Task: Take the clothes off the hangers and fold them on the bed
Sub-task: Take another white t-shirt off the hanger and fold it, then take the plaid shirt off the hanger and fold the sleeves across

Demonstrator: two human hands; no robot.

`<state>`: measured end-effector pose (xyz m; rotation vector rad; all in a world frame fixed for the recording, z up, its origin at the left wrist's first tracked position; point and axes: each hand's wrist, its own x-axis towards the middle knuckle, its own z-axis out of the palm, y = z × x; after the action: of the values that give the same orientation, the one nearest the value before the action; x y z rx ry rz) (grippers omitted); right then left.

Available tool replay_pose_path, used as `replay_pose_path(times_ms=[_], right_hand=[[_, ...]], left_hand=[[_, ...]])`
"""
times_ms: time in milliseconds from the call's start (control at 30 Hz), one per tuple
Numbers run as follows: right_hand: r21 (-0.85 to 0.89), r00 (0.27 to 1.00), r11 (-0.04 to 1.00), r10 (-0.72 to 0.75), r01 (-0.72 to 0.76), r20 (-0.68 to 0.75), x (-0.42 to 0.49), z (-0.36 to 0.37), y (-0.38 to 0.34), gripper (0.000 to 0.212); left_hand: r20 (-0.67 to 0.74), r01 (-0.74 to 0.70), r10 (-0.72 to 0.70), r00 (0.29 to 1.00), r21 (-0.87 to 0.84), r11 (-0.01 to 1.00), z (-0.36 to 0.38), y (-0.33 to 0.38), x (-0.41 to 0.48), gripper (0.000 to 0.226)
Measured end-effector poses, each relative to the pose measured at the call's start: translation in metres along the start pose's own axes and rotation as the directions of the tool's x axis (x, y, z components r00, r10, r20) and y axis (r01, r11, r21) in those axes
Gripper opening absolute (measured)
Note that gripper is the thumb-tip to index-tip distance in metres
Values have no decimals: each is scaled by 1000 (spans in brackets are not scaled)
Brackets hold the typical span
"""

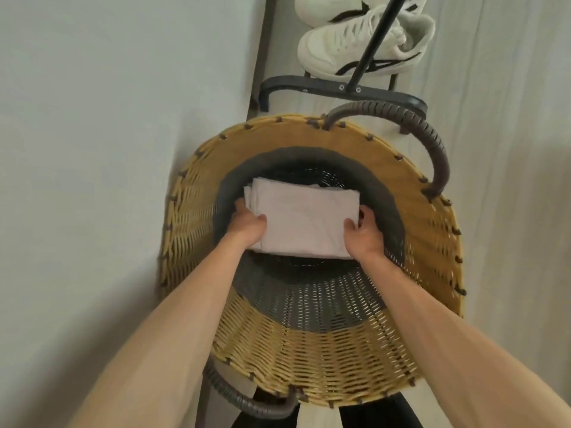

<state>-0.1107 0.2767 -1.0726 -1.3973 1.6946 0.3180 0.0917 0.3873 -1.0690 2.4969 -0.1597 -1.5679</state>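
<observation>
A folded pale pink-white garment (304,219) lies flat deep inside a tall wicker basket (309,359) with tan walls and a dark grey band. Both my arms reach down into the basket. My left hand (247,225) grips the garment's left edge, thumb on top and fingers underneath. My right hand (361,231) grips its right edge the same way. Whether the garment rests on the basket's dark bottom or hangs just above it cannot be told.
The basket has two dark wrapped handles (432,149), at the far right and at the near left. A white wall (92,149) stands close on the left. Behind the basket are a black rack base (340,88) with its pole and white sneakers (364,47).
</observation>
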Motion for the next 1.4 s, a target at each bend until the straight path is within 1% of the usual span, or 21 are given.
replay_pose_path(times_ms=[67, 100, 167, 233, 333, 433, 533, 600, 667, 733, 800, 867, 933, 1000, 1100, 1167, 1233, 1333, 1400], right_hand=[[-19, 999, 1000, 21, -20, 49, 2, 1, 3, 63], [-34, 997, 999, 34, -32, 74, -2, -2, 3, 66], [-40, 992, 999, 30, -26, 124, -17, -11, 3, 63], [-61, 982, 998, -6, 18, 191, -41, -28, -2, 57], [-186, 941, 972, -78, 145, 328, -89, -63, -22, 51], [-374, 885, 871, -132, 319, 446, -134, -100, -46, 48], [-502, 856, 759, -138, 414, 498, -190, -165, -87, 44], [-575, 844, 668, -155, 473, 514, -231, -216, -116, 45], [-609, 842, 616, -184, 500, 506, -271, -267, -140, 44], [-649, 855, 571, -219, 502, 470, -313, -329, -162, 43], [-685, 867, 533, -267, 496, 421, -354, -390, -182, 44], [-711, 878, 519, -342, 474, 336, -396, -457, -200, 44], [-715, 871, 529, -427, 457, 242, -436, -523, -209, 44], [-700, 856, 557, -495, 446, 151, -470, -579, -214, 42], [-656, 808, 608, -589, 447, 4, -516, -666, -203, 39], [-619, 761, 628, -645, 472, -74, -539, -720, -188, 37], [-571, 700, 644, -696, 510, -160, -554, -762, -174, 35], [-544, 537, 612, -783, 575, -313, -577, -830, -147, 34], [-510, 424, 587, -809, 629, -407, -590, -865, -131, 35]], left_hand=[[-78, -9, 18, 997, 115, 993, 4, -5, -3, 76], [-89, -24, 39, 995, 160, 987, 4, -6, -10, 78], [-57, -64, 79, 995, 226, 972, 1, -8, -30, 77], [5, -101, 104, 995, 283, 954, -5, -5, -58, 73], [98, -141, 111, 989, 399, 906, -24, 13, -108, 68], [197, -235, 154, 968, 508, 829, -45, 48, -162, 60], [258, -347, 241, 936, 547, 762, -78, 100, -243, 46], [257, -413, 324, 911, 566, 714, -101, 135, -302, 41], [242, -468, 409, 880, 595, 653, -122, 167, -361, 38], [223, -510, 488, 844, 617, 600, -142, 200, -428, 36], [238, -544, 534, 811, 641, 541, -159, 232, -490, 35], [257, -569, 585, 769, 694, 442, -174, 268, -550, 36], [236, -581, 654, 719, 720, 379, -183, 304, -607, 37], [207, -596, 720, 663, 727, 340, -190, 337, -656, 35], [128, -621, 829, 544, 725, 296, -185, 386, -739, 32], [93, -640, 878, 469, 721, 265, -173, 412, -791, 33], [52, -671, 910, 412, 692, 265, -163, 431, -827, 32], [-85, -691, 950, 302, 667, 279, -142, 463, -874, 30], [-157, -663, 962, 223, 699, 268, -130, 480, -899, 27]])
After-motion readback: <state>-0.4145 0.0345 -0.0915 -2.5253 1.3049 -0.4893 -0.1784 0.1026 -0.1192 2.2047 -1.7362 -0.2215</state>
